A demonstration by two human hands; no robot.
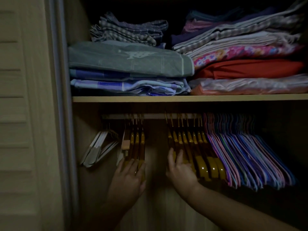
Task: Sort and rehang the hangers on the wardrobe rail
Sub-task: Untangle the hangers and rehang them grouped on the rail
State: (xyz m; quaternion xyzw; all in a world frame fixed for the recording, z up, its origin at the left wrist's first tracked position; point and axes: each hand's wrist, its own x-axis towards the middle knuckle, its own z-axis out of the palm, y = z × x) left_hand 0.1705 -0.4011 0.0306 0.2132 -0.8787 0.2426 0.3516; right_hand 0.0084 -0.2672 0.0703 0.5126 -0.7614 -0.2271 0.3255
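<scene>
1. The wardrobe rail [155, 116] runs across the middle of the frame, just under the shelf [183, 98], and all the hangers hang from it in groups.
2. The left hand [129, 176] reaches up from the lower centre of the frame; its fingers [131, 164] lie fairly straight and a little apart against the lower ends of a small group of wooden hangers [137, 144], pressing on them rather than closing round them.
3. The right hand [180, 170] comes in from the lower right of the frame, forearm slanting up to the left. Its fingers [179, 155] are spread and laid against the nearest of a larger group of wooden hangers [196, 147]; whether any finger hooks behind one cannot be told in the dim light.
4. A dark gap on the rail separates the two wooden groups, with a hand at each side of it.
5. Right of the larger wooden group, touching it, hangs a dense row of thin coloured hangers [246, 152] in pink, purple and blue.
6. At the left end of the rail hangs a tilted cluster of white hangers [98, 147].
7. The shelf holds folded linen: a grey-green quilted piece [126, 59] over blue checked cloth at the left, and a taller stack with floral pink and red fabric [250, 67] at the right.
8. A louvred door [16, 105] fills the left edge of the frame.
</scene>
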